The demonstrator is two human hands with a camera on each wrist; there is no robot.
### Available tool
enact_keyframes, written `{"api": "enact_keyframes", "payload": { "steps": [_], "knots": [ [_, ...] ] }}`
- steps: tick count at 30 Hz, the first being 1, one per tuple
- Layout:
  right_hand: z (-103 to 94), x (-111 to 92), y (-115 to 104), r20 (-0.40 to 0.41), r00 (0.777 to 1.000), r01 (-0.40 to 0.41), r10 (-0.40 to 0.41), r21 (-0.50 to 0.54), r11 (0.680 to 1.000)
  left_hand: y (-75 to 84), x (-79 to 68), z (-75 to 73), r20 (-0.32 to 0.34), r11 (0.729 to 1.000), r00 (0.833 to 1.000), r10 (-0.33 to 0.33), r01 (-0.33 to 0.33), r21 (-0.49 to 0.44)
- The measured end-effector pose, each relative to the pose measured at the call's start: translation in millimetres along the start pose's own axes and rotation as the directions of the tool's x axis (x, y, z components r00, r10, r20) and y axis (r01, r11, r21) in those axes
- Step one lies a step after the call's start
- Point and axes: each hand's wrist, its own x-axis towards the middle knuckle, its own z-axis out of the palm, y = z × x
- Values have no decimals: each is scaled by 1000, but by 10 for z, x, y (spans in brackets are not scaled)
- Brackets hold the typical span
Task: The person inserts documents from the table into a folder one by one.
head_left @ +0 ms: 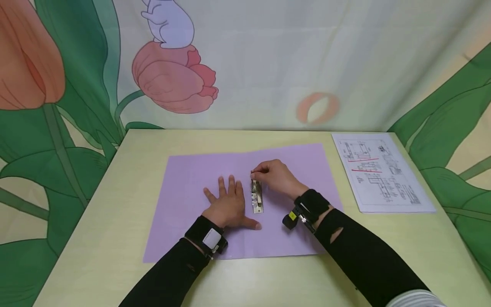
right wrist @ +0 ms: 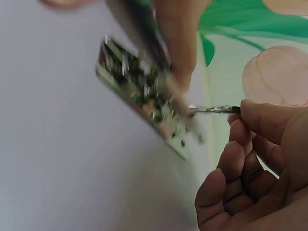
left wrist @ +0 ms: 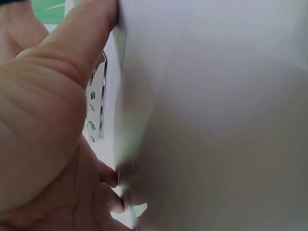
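Note:
A narrow, shiny metal plate (head_left: 257, 198) with holes and a raised part along it lies lengthwise on a purple sheet (head_left: 188, 170). At its far end, my right hand (head_left: 278, 177) pinches a thin metal piece (right wrist: 216, 109) between thumb and forefinger. In the right wrist view that piece reaches toward the plate (right wrist: 144, 98), where blur hides how they join. My left hand (head_left: 227, 209) rests on the sheet left of the plate, fingers spread, thumb pointing toward the plate's near end. The left wrist view shows its palm (left wrist: 38, 130) close up.
Printed technical drawings (head_left: 383, 175) with red underlines lie at the table's right side. The pale table (head_left: 115, 238) ends at a curtain (head_left: 264, 68) printed with flowers and leaves. Each wrist wears a black strap, the right one (head_left: 312, 202) with a small camera near the sheet.

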Motion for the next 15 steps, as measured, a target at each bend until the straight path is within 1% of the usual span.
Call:
{"api": "enact_keyframes", "payload": {
  "steps": [3,6,8,10,12,15],
  "knots": [
    [1,101,20,0,999,-33,33,-93,995,0,1,22,0,1000,1000,-1,1,1],
    [14,164,37,-17,995,-104,102,-181,978,-1,3,42,-6,1000,1000,4,-4,6],
    [27,192,43,-40,988,-156,151,-216,964,-1,6,52,-14,1000,1000,6,-6,7],
    [38,218,61,-52,981,-196,189,-228,954,0,5,51,-17,1000,1000,6,-6,9],
    [46,233,84,-53,976,-218,212,-224,950,1,3,45,-20,1000,1000,7,-7,3],
    [40,238,135,-43,975,-222,218,-172,960,-2,-3,29,-21,1000,1000,7,-8,-7]
  ]
}}
